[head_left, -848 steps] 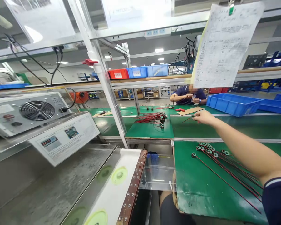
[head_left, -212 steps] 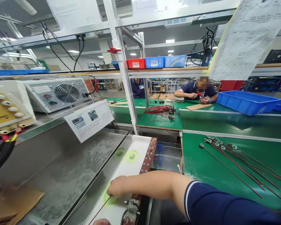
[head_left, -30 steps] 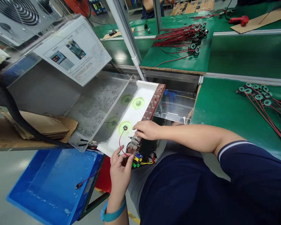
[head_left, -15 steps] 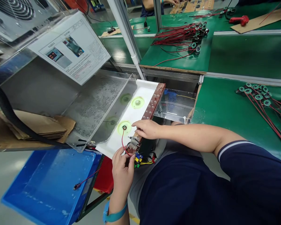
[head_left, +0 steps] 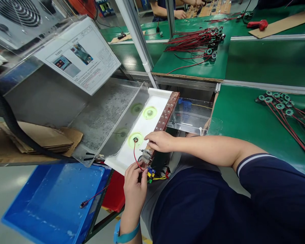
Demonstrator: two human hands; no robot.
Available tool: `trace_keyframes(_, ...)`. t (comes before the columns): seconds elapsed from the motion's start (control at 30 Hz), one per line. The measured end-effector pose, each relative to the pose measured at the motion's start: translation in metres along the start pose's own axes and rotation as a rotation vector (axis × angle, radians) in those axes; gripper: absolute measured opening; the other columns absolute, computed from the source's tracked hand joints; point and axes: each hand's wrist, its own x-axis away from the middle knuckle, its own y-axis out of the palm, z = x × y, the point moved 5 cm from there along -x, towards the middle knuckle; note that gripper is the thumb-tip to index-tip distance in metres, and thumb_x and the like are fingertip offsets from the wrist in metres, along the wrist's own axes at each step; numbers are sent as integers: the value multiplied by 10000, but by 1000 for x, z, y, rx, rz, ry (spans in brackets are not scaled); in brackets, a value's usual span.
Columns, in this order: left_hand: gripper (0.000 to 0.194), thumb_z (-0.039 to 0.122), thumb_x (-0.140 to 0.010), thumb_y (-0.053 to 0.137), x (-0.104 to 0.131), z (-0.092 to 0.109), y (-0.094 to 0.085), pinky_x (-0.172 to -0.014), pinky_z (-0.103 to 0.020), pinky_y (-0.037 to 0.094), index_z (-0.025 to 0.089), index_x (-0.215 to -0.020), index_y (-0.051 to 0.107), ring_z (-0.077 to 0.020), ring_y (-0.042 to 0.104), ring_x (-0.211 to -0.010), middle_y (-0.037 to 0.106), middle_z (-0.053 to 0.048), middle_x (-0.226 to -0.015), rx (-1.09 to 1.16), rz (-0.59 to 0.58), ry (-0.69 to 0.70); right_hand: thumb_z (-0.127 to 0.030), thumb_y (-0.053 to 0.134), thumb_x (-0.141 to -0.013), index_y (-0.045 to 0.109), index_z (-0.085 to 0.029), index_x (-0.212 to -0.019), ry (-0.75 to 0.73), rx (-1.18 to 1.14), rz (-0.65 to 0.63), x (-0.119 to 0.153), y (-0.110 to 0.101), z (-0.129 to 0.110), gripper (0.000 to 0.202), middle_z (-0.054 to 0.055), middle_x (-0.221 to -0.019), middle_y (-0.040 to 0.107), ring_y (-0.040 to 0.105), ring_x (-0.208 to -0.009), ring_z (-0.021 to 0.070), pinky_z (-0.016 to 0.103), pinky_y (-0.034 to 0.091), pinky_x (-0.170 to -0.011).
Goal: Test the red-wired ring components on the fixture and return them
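Observation:
My left hand (head_left: 136,186) is at the near end of a brown perforated strip (head_left: 167,112), its fingers pinched on a red wire (head_left: 135,155). That wire runs up to a small round part (head_left: 135,139) in the lower light-green ring (head_left: 139,145) on a white panel (head_left: 125,157). Beside that ring my right hand (head_left: 162,140) lies across the strip, thumb and fingers curled together; anything between them is hidden. A metal clamp-like piece (head_left: 146,156) sits between the hands. Blue, yellow and green connectors (head_left: 150,174) are close to my left fingertips.
A clear plastic guard (head_left: 122,118) stands along the panel's left side. A blue bin (head_left: 53,200) holds one wired part. Bundles of red-wired round parts (head_left: 279,101) lie on the green bench (head_left: 239,128). A printed sheet (head_left: 78,61) hangs upper left. Another person's hands show at the back.
The view has shifted slightly. My hands keep almost the same places on the strip and wire. At the back, another person's hands and arms have come further into view.

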Motion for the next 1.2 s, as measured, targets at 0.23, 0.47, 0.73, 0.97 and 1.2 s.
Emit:
trace_keyframes(0.23, 70, 205, -917, 600, 2, -3, 2, -945, -441, 506, 210, -850, 580, -261, 603, -1122, 684, -106, -1077, 1, 5, 0, -192, 549, -944, 636, -125, -1133, -13, 8, -8, -1, 0, 0, 219, 125, -1071, 697, 658, -985, 209, 356, 507, -889)
trace_keyframes(0.47, 80, 204, -924, 593, 1, -1, -1, -939, -430, 508, 210, -846, 580, -252, 602, -1125, 682, -104, -1082, -8, 2, 0, -199, 527, -952, 660, -127, -1062, -25, 36, -40, -1, 1, -1, 186, 109, -997, 691, 641, -917, 195, 324, 484, -836)
trace_keyframes(0.73, 80, 216, -925, 588, 2, -2, 1, -953, -448, 508, 208, -844, 586, -262, 596, -1136, 678, -112, -1089, 4, -8, -21, -202, 535, -948, 675, -131, -1024, -12, 50, -61, -1, -1, -3, 174, 93, -955, 674, 615, -876, 181, 299, 458, -787)
trace_keyframes(0.97, 75, 178, -921, 590, 1, 0, 0, -955, -418, 504, 213, -856, 577, -240, 583, -1143, 670, -93, -1094, 27, -11, -12, -210, 536, -948, 684, -125, -964, -43, 82, -50, -1, 0, -4, 171, 89, -898, 675, 610, -843, 180, 298, 447, -779)
trace_keyframes(1.2, 102, 157, -924, 575, 1, 4, -3, -954, -401, 515, 215, -841, 562, -220, 577, -1133, 665, -84, -1092, 39, 9, -36, -206, 548, -946, 692, -130, -974, -55, 55, -14, 1, -1, -6, 166, 96, -899, 687, 625, -836, 176, 292, 457, -774)
